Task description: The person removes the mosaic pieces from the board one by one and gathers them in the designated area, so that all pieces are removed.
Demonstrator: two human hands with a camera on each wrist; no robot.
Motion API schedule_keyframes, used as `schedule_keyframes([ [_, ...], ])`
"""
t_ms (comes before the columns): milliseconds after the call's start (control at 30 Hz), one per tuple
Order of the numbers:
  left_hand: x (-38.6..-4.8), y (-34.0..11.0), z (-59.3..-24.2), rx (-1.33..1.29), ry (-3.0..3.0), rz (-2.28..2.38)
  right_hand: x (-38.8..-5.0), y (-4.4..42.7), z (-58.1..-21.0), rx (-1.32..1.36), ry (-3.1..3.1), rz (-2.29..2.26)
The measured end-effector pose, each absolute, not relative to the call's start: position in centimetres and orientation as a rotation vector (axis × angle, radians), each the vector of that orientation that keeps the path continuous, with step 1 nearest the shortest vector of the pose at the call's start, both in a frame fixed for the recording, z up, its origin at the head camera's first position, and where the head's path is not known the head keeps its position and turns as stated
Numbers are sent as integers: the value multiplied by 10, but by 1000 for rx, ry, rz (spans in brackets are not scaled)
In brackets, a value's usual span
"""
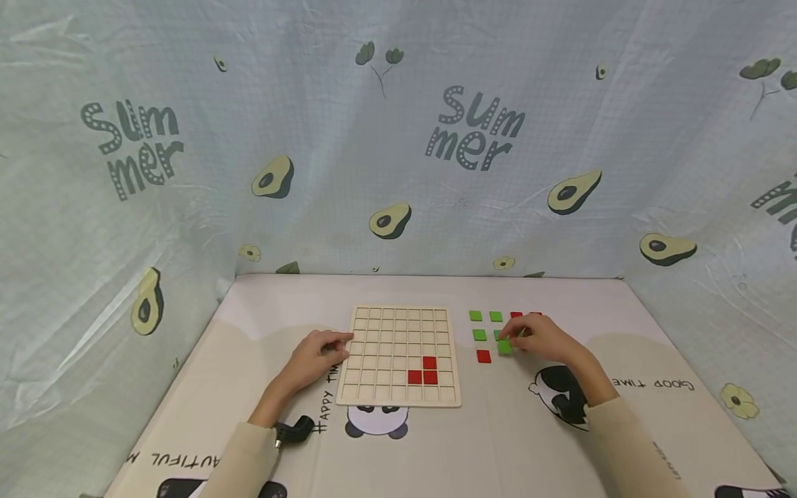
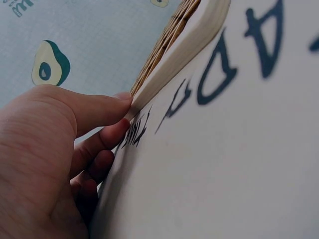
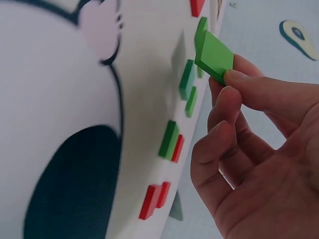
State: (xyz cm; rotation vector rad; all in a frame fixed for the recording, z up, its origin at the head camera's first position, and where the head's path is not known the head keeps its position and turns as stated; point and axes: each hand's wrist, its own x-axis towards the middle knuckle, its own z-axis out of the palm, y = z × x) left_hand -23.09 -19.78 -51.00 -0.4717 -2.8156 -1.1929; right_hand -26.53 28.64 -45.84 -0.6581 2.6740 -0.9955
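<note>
The pale wooden grid board [image 1: 373,391] lies flat on the table, with three red tiles [image 1: 430,377] in squares at its lower right. At its left edge, my left hand [image 1: 313,356] holds the rim with thumb and finger; the other fingers [image 2: 94,164] are curled below it in the left wrist view. Right of the board, my right hand [image 1: 540,337] pinches a green tile [image 3: 217,56] between thumb and finger, raised above the table. Loose green tiles [image 1: 479,335] and a red tile [image 1: 483,356] lie around it. My right hand partly hides some tiles.
More red tiles [image 3: 150,201] lie beyond my right hand. A black curved object [image 1: 295,430] is at my left wrist. A printed cloth [image 1: 436,449] covers the table, and a hanging patterned sheet [image 1: 324,124] encloses its back and sides.
</note>
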Motion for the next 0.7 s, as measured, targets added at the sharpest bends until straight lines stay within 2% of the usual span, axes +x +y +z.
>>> schedule_keyframes([
  [700, -231, -197, -510, -452, -2825, -1200, -264, 293, -474, -628, 2674, -970],
])
